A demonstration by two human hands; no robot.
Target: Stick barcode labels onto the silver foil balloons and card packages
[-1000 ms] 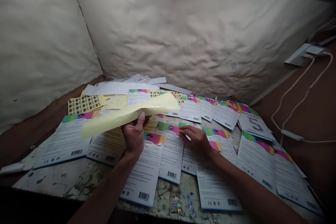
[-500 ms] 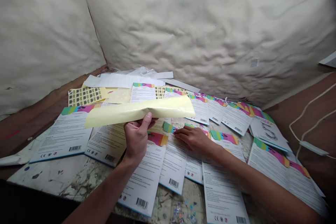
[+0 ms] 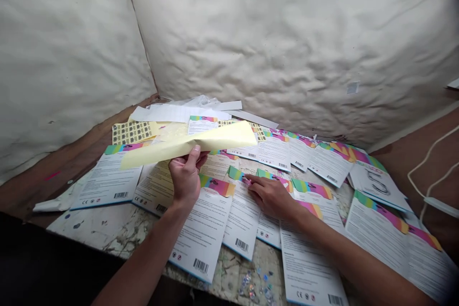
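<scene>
My left hand (image 3: 186,172) is closed on the lower edge of a pale yellow sticker backing sheet (image 3: 222,137), thumb in front, holding it bent above the table. No labels show on the side facing me. My right hand (image 3: 270,195) rests on the coloured top of a white printed packet (image 3: 242,220), its index finger stretched out on the flap and the other fingers partly bent. To the left of that packet lies another white packet (image 3: 201,227) with a barcode, and to its right a packet (image 3: 268,229) partly covered by my right hand.
More packets (image 3: 330,165) are spread over the worn table (image 3: 103,229). Yellow sheets of dark labels (image 3: 132,131) and white paper strips (image 3: 179,113) lie at the back. Small shiny bits (image 3: 256,287) are near the front edge. A white cable (image 3: 430,153) hangs at right.
My right index finger has stretched out over the packet's flap. My left hand has tilted the yellow sheet, its right end higher. The whole view has shifted slightly.
</scene>
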